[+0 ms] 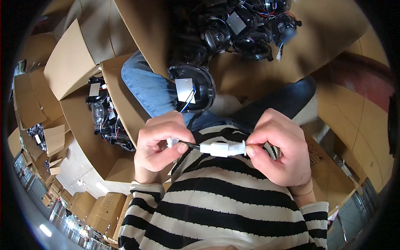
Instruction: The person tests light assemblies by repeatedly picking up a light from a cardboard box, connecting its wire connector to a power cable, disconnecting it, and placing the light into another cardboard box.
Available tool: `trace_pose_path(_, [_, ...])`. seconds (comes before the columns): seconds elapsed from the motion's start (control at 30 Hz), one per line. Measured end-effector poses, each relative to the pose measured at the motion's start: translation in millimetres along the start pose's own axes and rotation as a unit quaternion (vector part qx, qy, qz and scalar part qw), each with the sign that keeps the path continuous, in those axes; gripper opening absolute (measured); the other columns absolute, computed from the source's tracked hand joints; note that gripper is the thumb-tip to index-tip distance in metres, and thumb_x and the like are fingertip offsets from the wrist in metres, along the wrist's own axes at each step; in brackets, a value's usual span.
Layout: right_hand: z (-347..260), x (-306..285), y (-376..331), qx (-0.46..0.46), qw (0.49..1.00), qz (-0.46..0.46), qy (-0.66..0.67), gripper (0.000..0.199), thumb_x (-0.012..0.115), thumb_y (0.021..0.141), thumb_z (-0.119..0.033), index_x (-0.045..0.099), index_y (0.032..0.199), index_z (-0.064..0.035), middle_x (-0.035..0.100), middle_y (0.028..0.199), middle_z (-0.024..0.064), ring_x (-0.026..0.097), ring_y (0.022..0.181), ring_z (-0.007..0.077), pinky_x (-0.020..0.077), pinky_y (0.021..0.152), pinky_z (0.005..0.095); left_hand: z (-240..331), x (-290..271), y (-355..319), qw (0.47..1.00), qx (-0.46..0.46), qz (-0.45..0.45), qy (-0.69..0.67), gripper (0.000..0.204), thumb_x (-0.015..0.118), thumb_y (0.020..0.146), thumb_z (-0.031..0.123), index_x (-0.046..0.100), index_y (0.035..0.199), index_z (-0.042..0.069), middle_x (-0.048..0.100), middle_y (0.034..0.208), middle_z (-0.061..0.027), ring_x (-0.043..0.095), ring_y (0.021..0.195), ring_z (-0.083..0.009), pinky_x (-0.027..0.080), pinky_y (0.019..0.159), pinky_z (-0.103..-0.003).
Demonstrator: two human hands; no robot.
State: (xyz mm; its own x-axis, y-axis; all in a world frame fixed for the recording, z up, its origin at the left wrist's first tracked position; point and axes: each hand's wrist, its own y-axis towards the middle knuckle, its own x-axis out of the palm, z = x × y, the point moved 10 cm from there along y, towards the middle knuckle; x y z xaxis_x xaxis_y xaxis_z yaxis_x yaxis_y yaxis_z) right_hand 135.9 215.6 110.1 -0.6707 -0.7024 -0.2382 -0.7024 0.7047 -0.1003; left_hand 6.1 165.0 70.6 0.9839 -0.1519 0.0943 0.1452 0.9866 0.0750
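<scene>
In front of my striped shirt, a white plastic connector [218, 149] hangs between my two hands. My right hand [280, 146] is closed, pinching the connector's right end between thumb and fingertips. From its left end a short black cable [191, 145] runs to my left hand [161, 141]. There my thumb and forefinger are pinched on the cable, with a small white plug [171, 142] showing between the fingers. Above my left hand a black lamp unit [205, 92] with a blank-looking pale label rests by my leg. Its blue and white wires run down behind my left hand.
A large cardboard box [333, 29] ahead holds several black lamp units [239, 27] with loose wires. At left, another open box [83, 137] contains more lamps [104, 118]. Brown cartons [104, 212] stand at the lower left, and another carton [329, 171] is beside my right arm.
</scene>
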Motion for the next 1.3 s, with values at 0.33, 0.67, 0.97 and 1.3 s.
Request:
trace_pose_path(0.33, [3, -3, -4, -0.027, 0.995, 0.048, -0.077, 0.009, 0.057, 0.065, 0.003, 0.052, 0.071, -0.0018, 0.048, 0.065, 0.0075, 0.045, 0.055, 0.0172, 0.0348, 0.048, 0.0246, -10, 5, -2, 0.995, -0.061, -0.024, 0.081, 0.011, 0.055, 0.065, -0.004, 0.058, 0.075, -0.001, 0.051, 0.061, -0.0061, 0.045, 0.052, -0.0134, 0.031, 0.047, -0.026])
trace_pose_path(0.67, [8, -6, -1, -0.02, 0.998, 0.041, -0.046, 0.008, 0.053, 0.064, 0.007, 0.051, 0.068, 0.001, 0.046, 0.063, 0.0075, 0.043, 0.054, 0.0167, 0.0328, 0.047, 0.0249, -14, -1, 10, 0.995, -0.083, 0.038, 0.049, 0.01, 0.053, 0.07, -0.003, 0.058, 0.079, -0.002, 0.053, 0.065, -0.0064, 0.044, 0.056, -0.0093, 0.03, 0.049, -0.022])
trace_pose_path(0.97, [14, -12, 7, -0.042, 0.994, 0.058, -0.088, 0.006, 0.053, 0.068, 0.007, 0.05, 0.07, 0.0019, 0.044, 0.065, 0.0062, 0.041, 0.054, 0.013, 0.0302, 0.047, 0.0213, -21, 0, 23, 0.988, -0.106, -0.068, 0.091, 0.011, 0.053, 0.07, -0.005, 0.058, 0.079, -0.004, 0.054, 0.066, -0.006, 0.046, 0.059, -0.0115, 0.032, 0.052, -0.022])
trace_pose_path(1.3, [17, -12, 20, -0.093, 0.981, 0.106, -0.133, 0.004, 0.053, 0.074, 0.004, 0.051, 0.075, 0.0005, 0.046, 0.067, 0.003, 0.04, 0.055, 0.008, 0.0297, 0.048, 0.019, -32, -8, 31, 0.982, -0.151, -0.038, 0.104, 0.008, 0.053, 0.073, -0.001, 0.057, 0.08, -0.002, 0.054, 0.072, -0.0035, 0.046, 0.064, -0.0079, 0.032, 0.054, -0.019])
